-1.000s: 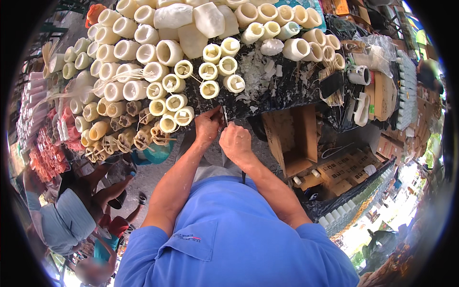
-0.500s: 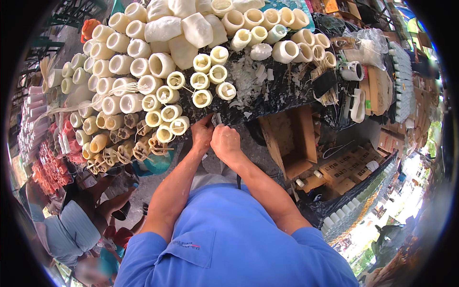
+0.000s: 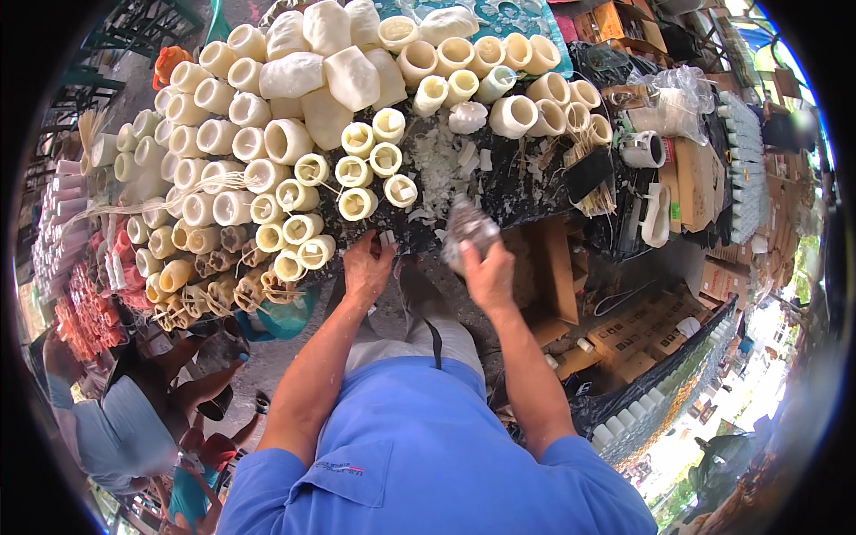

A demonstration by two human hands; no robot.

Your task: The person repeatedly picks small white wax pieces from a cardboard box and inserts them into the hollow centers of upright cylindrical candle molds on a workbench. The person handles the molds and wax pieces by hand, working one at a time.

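Note:
At the near edge of the black-covered table, my left hand (image 3: 366, 267) pinches a small whitish chunk (image 3: 387, 237), perhaps wax. To its right, my right hand (image 3: 489, 278) grips a grey, shiny thing (image 3: 470, 228) smeared by motion, so its kind is unclear. Just beyond my hands stand several pale yellow hollow candle-like cups (image 3: 358, 203), some with small pieces and thin sticks in them. White flakes and shavings (image 3: 439, 169) lie heaped on the table beyond my right hand.
Rows of cream cups (image 3: 216, 136) and rounded white blocks (image 3: 349, 78) cover the table's left and far parts. An open cardboard box (image 3: 560, 267) stands under the table at right. A white mug (image 3: 642, 150) sits farther right. People (image 3: 134, 419) are at the lower left.
My hands, together before, are now apart. The right one has swung right with the grey thing; the left has shifted slightly left and down. The whole view has shifted a little.

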